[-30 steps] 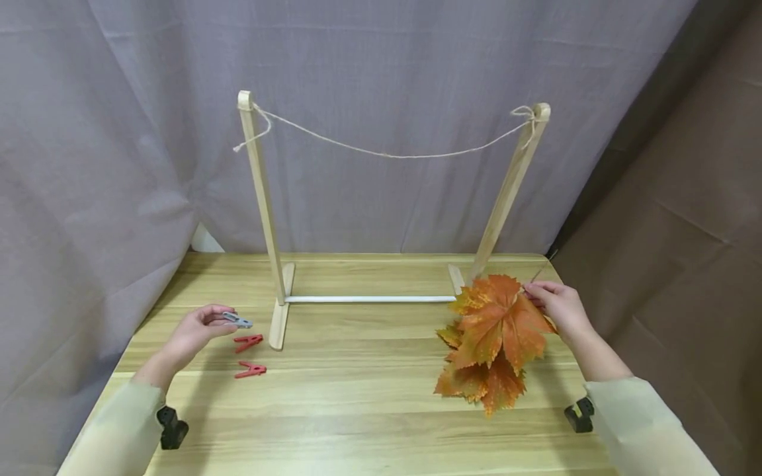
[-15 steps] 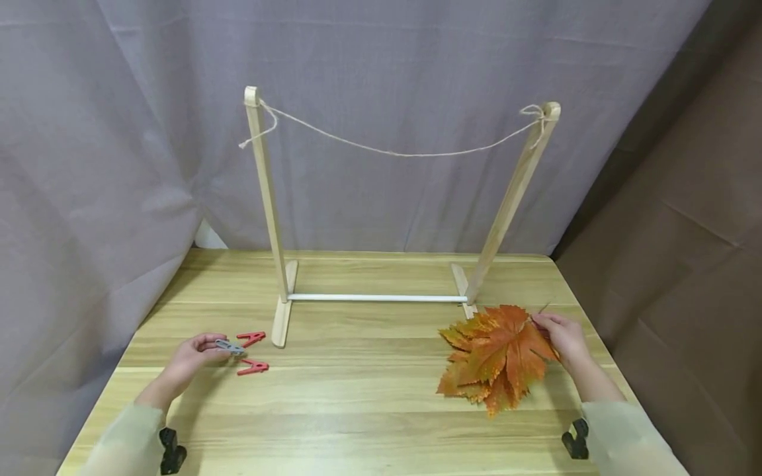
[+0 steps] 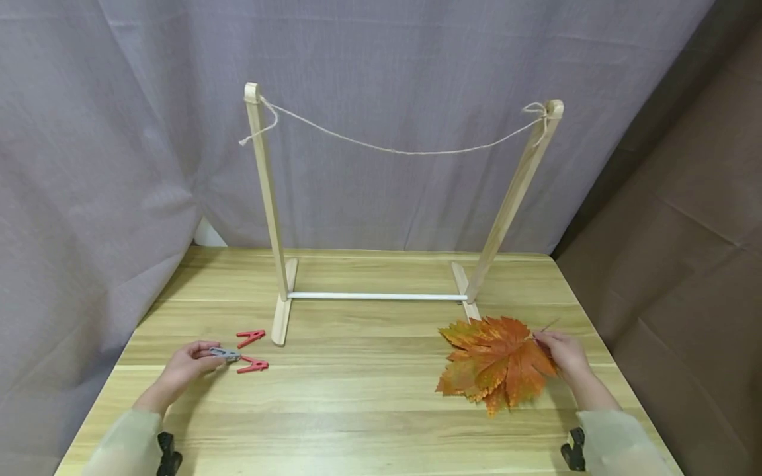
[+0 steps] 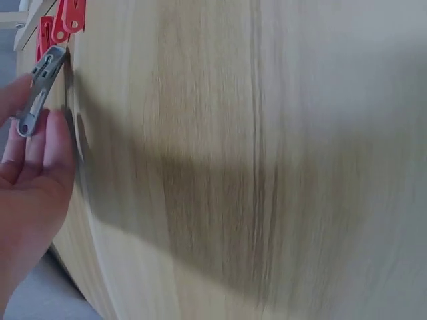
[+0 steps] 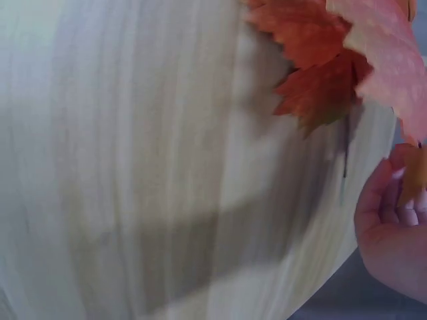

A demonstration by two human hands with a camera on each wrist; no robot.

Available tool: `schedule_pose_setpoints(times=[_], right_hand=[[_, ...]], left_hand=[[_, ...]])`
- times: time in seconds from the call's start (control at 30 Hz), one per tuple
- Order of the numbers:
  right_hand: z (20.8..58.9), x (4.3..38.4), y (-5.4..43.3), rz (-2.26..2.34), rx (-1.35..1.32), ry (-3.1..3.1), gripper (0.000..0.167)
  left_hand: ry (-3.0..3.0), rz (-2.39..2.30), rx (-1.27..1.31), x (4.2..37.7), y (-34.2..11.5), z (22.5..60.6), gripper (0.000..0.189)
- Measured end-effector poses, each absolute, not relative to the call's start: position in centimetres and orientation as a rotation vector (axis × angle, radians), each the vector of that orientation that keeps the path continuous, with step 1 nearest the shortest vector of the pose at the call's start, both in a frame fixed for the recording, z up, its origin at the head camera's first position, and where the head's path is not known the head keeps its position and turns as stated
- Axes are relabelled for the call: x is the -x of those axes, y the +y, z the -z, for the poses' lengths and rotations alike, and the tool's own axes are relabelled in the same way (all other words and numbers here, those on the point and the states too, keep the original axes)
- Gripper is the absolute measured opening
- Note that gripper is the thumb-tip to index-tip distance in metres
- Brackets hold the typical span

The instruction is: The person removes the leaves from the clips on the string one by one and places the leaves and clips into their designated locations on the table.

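On the left of the table, my left hand [image 3: 190,363] pinches a grey clothespin [image 3: 225,355] between thumb and fingers; the left wrist view shows the clothespin [image 4: 43,90] held just above the wood. Two red clothespins [image 3: 253,365] lie close beyond it. At the right, my right hand [image 3: 564,354] pinches an orange artificial maple leaf [image 3: 514,357] near its stem. Other orange leaves [image 5: 320,93] lie beneath that leaf, overlapping it. The fingertips of the right hand are partly covered by the leaf in the right wrist view.
A wooden stand with two posts [image 3: 266,198] rises at the back of the table, a slack string [image 3: 405,153] tied between their tops. A white rod [image 3: 375,297] joins its feet. Grey curtain [image 3: 381,66] hangs behind.
My left hand has come down and slightly nearer with the grey clothespin. The right hand has lowered its leaf onto the other leaves. The head view has shifted slightly.
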State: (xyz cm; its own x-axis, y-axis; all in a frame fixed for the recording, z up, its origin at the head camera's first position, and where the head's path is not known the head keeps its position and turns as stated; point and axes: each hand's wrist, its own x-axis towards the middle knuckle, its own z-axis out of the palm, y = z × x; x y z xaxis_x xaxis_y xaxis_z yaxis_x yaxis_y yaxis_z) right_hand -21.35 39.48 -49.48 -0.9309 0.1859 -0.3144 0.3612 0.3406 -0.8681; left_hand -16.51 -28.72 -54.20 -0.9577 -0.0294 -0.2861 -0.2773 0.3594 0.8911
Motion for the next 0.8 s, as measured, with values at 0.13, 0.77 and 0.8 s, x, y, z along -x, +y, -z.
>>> schedule_pose_setpoints(times=[0.13, 0.77, 0.8], right_hand=[[50.2, 20.9, 40.2, 1.608, -0.528, 2.361, 0.024], [50.2, 20.4, 41.3, 1.692, -0.548, 2.194, 0.026], [50.2, 20.4, 41.4, 1.695, -0.545, 2.196, 0.026]], left_hand=[[2.565, -1.464, 0.244, 16.2, -28.7, 54.1, 0.051], [2.716, -1.178, 0.157, 16.3, -29.3, 53.5, 0.044], [2.709, -1.177, 0.153, 16.4, -29.3, 53.3, 0.044]])
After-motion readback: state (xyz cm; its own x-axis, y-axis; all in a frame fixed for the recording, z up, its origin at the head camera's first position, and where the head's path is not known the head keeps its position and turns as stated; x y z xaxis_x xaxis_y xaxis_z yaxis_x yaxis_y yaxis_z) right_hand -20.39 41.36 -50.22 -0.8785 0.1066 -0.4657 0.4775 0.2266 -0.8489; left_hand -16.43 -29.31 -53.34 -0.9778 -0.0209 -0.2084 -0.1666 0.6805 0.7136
